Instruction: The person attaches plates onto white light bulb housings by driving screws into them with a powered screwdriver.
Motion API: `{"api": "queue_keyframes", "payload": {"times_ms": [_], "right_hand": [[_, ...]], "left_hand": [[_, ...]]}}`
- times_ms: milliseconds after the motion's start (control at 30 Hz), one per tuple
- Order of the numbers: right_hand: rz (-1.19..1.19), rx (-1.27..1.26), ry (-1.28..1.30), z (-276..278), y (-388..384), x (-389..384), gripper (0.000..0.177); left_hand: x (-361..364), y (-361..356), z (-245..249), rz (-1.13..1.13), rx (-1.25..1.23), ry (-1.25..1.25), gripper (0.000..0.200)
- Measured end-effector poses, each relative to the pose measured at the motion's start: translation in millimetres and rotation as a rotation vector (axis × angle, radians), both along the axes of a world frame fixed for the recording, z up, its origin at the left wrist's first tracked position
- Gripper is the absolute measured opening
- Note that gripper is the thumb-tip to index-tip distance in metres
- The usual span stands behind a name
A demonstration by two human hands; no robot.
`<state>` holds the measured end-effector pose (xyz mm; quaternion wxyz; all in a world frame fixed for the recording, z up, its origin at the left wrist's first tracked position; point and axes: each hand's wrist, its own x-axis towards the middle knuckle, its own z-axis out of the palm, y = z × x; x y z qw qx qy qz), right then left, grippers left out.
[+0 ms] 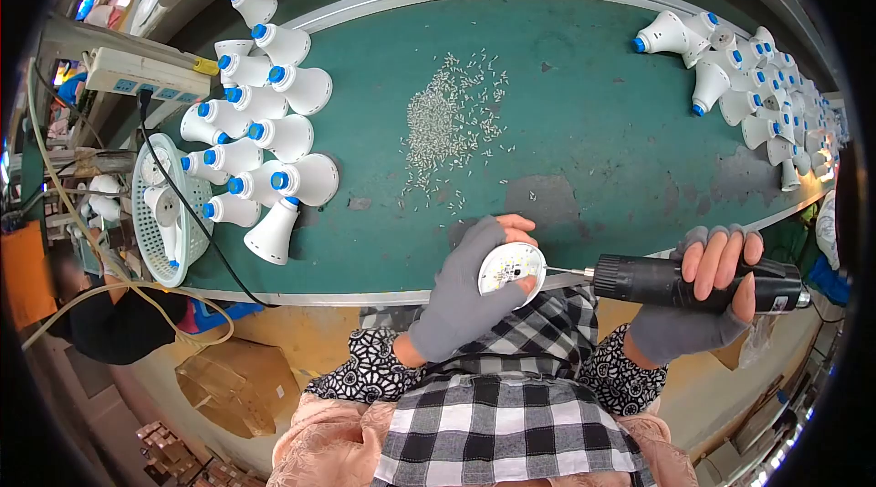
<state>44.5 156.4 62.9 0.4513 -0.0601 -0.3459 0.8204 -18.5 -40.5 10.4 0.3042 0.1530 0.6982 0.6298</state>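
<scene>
My left hand (pixel 476 282), in a grey fingerless glove, grips a round white lamp housing (pixel 497 275) whose circuit board faces up and to the right. My right hand (pixel 712 291), gloved the same way, is wrapped around a black electric screwdriver (pixel 643 280) held level. Its thin bit (pixel 568 272) points left, with the tip right at the rim of the housing. Beyond my hands, a loose pile of small screws (pixel 443 126) lies spread on the green tabletop (pixel 365 58).
White lamp housings with blue caps (pixel 283 136) cluster at the left, and many more (pixel 748 76) at the right. A pale basket (pixel 196 222) holds white parts. A power strip (pixel 146 76) has a black cable (pixel 173 177) hanging across the table edge. A cardboard box (pixel 237 382) stands below.
</scene>
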Motion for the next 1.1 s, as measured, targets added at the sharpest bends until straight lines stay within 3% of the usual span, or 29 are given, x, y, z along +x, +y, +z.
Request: {"api": "queue_keyframes", "payload": {"times_ms": [867,1100], "right_hand": [[0.027,-0.017,-0.051,-8.8,-8.1,-8.0,0.02],[0.093,0.128,-0.015,0.9,-17.3,1.8,0.018]], "left_hand": [[1.2,-4.1,-10.0,-0.041,0.003,0.062,0.034],[5.5,-0.2,-9.5,-0.014,-0.019,0.091,0.032]]}}
